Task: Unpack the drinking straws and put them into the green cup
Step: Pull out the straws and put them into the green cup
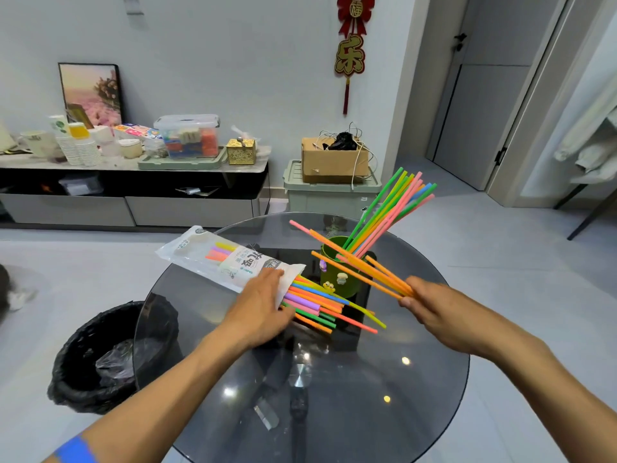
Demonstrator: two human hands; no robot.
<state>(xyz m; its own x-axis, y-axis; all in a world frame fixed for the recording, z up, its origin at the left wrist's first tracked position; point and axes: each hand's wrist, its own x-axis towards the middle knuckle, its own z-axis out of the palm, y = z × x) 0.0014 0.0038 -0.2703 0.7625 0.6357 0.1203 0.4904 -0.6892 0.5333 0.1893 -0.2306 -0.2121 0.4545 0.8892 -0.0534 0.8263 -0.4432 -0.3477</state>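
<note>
A white plastic straw packet (217,255) lies on the round glass table (417,379), its open end toward me with several coloured straws (320,305) sticking out. My left hand (260,305) presses down on the packet's open end. My right hand (434,309) pinches several orange and pink straws (347,259) that slant up and to the left, passing over the green cup (337,282). The cup stands in the middle of the table, with small figures on its side. It holds a bunch of green, pink and yellow straws (390,208) leaning to the right.
A bin lined with a black bag (100,359) stands on the floor left of the table. Behind are a low cabinet (133,182) crowded with cups and boxes, and a green storage crate (330,195) carrying a cardboard box.
</note>
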